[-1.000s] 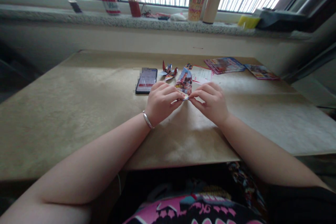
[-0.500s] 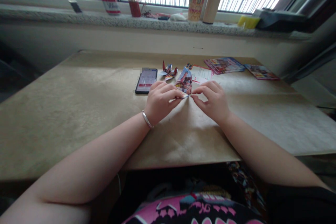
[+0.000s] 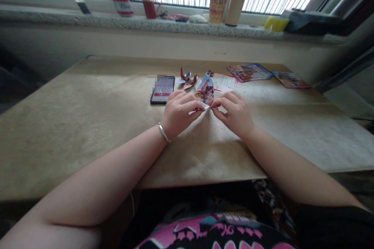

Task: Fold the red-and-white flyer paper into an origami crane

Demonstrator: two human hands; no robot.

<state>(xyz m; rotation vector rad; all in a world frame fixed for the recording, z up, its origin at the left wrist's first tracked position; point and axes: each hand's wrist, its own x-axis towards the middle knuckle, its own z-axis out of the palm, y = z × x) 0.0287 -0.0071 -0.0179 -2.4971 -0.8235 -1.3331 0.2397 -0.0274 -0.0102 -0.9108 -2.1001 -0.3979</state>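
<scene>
Left hand point(image 3: 179, 113) and right hand point(image 3: 233, 113) are each pinching the near tip of a printed paper piece point(image 3: 205, 90). Their fingertips are meeting just above the table point(image 3: 87, 116), mid-scene, while the paper's far part is standing up, tilted. Judgement: the folding is looking partway done, creased but not a finished shape. One folded paper figure point(image 3: 187, 78) is lying just beyond, right of the phone point(image 3: 163, 88). Flat printed sheets point(image 3: 249, 72) are lying unfolded at far right.

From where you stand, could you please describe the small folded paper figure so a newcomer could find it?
Start at the brown table, then the dark phone lying mid-table. Just right of it sits the folded figure: red-tipped points stick up, while nearby leaflets lie flat.
</scene>
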